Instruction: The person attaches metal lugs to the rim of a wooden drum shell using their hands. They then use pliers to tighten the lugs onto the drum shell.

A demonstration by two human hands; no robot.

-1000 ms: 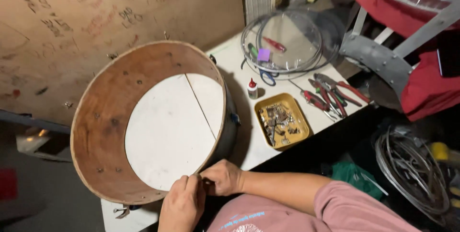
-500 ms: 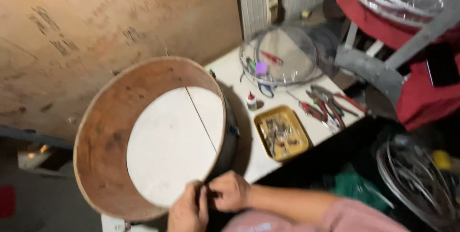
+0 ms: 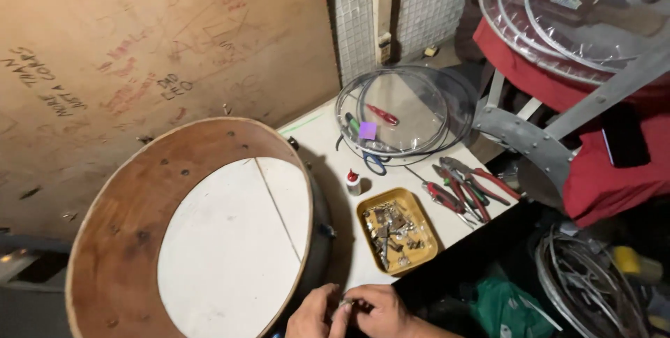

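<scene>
Both hands at the near edge: left hand and right hand pinched together on a small metal part, fingers nearly closed, held against the outer wall of the open wooden drum shell, presumably for fitting hardware. Just beyond, within reach on the white table, a yellow tray of metal parts, a small glue bottle and red-handled pliers; farthest, clear drumheads, out of the way.
</scene>
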